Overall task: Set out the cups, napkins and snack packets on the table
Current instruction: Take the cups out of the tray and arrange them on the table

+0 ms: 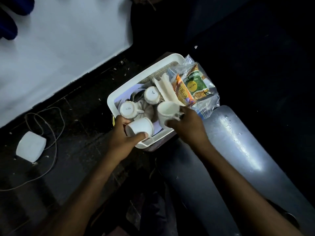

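A: Cups first. Left hand point(127, 140) is wrapped around one cup point(140, 127), tipped on its side at the near edge of the tray point(144, 72). Right hand point(185, 126) is closed on a second cup point(167, 110), mouth up, just beside it over the tray.

B: Others?

A: Two more cups point(129, 109) sit upside down in the tray's middle, on crumpled cloth. All white, glazed, with handles (base stamps too small to read).

B: Napkins, snacks?

A: Napkins point(164, 89) folded, pale, leaning in the tray's far half. Snack packets point(192, 84), orange and green inside a clear bag, hang over the tray's right edge.

B: Progress?

A: Early, I'd judge. Table point(59, 45), up-left of the tray, shows nothing set out in view. Everything's left: four cups, napkins, packets.
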